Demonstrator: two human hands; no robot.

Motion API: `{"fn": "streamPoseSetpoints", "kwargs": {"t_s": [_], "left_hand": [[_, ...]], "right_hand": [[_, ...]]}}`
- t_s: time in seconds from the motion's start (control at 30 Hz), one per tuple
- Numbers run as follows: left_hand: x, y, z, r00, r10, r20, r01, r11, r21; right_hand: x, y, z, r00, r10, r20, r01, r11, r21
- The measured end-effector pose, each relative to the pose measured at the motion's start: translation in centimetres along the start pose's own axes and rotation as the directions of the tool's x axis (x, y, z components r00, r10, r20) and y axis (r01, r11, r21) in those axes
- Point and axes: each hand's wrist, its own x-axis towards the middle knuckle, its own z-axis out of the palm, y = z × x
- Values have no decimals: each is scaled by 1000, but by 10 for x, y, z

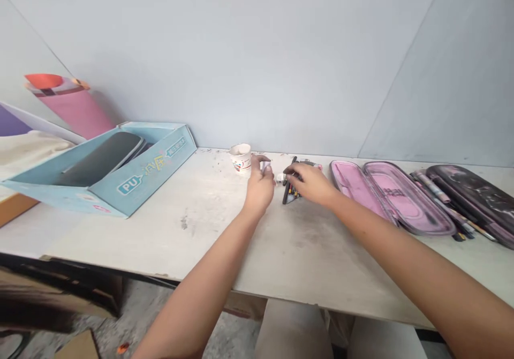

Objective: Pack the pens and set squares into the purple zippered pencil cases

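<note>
Nearest us, our legs (295, 329) show below the edge of the counter (217, 219). Over it, our left hand (258, 190) has its fingers drawn narrow around a small pale item (265, 165). Our right hand (315, 183) bends over the dark pens (286, 192), which lie on the counter between our left hand and an open pink-lined case (395, 201); we cannot tell whether it grips one. Farther right sits a black case (474, 195). To the left we see a blue box (148, 174) containing a grey case (104, 158). Just beyond our left hand stands a paper cup (240, 162), near the pale wall (261, 64).
</note>
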Motion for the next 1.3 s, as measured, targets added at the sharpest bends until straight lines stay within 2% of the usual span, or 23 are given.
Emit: {"fn": "streamPoseSetpoints", "kwargs": {"t_s": [0.1, 0.2, 0.27, 0.37, 0.5, 0.6, 0.67, 0.77, 0.87, 0.93, 1.07, 1.17, 1.3], "left_hand": [[4, -2, -20, 996, 51, -75, -56, 997, -57], [3, -3, -27, 997, 57, -46, -62, 990, -126], [2, -3, -28, 997, 73, -25, -76, 987, -144], [-1, -3, -26, 995, 96, -41, -100, 987, -124], [-4, -5, -14, 992, 115, -49, -115, 993, 10], [-6, -7, 5, 990, 134, 32, -137, 977, 161], [-6, -10, 24, 976, 163, 141, -195, 948, 250], [-8, -14, 62, 922, 219, 320, -323, 891, 319], [-14, -16, 103, 857, 249, 451, -431, 827, 362], [-19, -15, 129, 838, 266, 477, -475, 786, 397], [-28, -12, 167, 836, 265, 481, -491, 753, 438], [-31, -14, 185, 823, 261, 505, -509, 733, 451], [-33, -18, 199, 822, 245, 514, -520, 691, 503]], "right_hand": [[19, -16, 26, 993, -30, 111, 53, 976, -212], [32, -30, 44, 979, -5, 203, 85, 917, -390], [36, -36, 50, 966, 7, 260, 110, 894, -434], [34, -39, 47, 960, 16, 280, 110, 896, -430], [17, -23, 21, 984, 51, 171, 5, 951, -309], [-5, 0, -5, 996, 91, -7, -91, 988, -125], [-22, 17, -23, 978, 144, -155, -133, 988, 78], [-47, 38, -47, 902, 270, -336, -106, 894, 436], [-70, 52, -72, 828, 368, -424, -21, 776, 631], [-84, 59, -87, 805, 391, -447, 8, 745, 667], [-106, 74, -108, 804, 387, -452, 28, 734, 679], [-117, 87, -114, 793, 400, -459, 15, 741, 671], [-125, 99, -116, 774, 404, -488, -16, 783, 622]]}}
